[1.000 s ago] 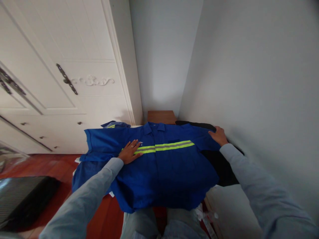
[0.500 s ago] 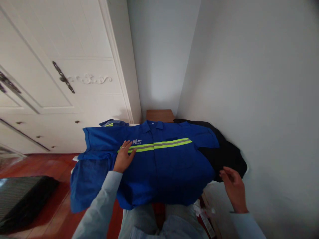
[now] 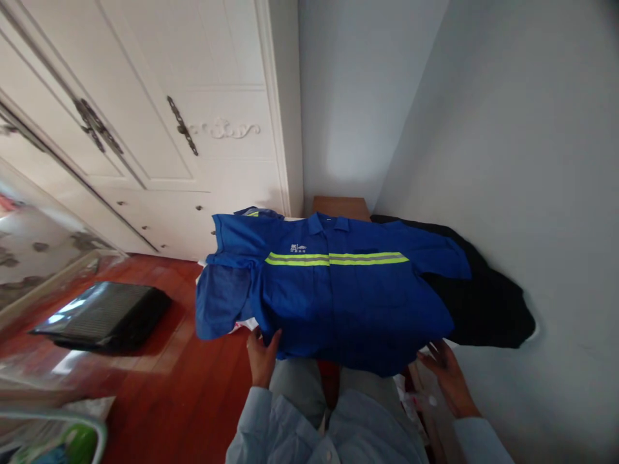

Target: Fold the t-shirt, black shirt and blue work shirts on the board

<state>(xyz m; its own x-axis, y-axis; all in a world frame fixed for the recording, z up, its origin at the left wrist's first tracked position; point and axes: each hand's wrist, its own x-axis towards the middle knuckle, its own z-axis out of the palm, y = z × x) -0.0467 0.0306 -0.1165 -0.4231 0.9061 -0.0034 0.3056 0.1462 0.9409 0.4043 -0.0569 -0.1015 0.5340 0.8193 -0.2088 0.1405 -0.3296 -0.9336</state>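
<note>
A blue short-sleeved work shirt (image 3: 300,303) with a collar and a yellow-green reflective stripe lies spread out, front up, before me. Its hem hangs over the near edge, above my legs. At the shirt's lower left corner is my left hand (image 3: 262,361), thumb and fingers apart in a U shape against the cloth. My right hand (image 3: 447,374) is by the lower right corner, its fingers stretched towards the hem; the fingertips are dark and partly hidden. Under the right sleeve lies a black cloth (image 3: 488,309). More blue cloth (image 3: 222,299) hangs beneath the left sleeve.
A white wardrobe (image 3: 232,167) stands at the back left, and a grey wall (image 3: 522,161) rises on the right. Behind the collar is a brown wooden piece (image 3: 341,207). A black plastic-wrapped package (image 3: 106,312) rests on the red wooden floor (image 3: 188,386).
My left hand has moved off the shirt's chest down to its lower left corner. My right hand has come in to the lower right hem. The view has turned left.
</note>
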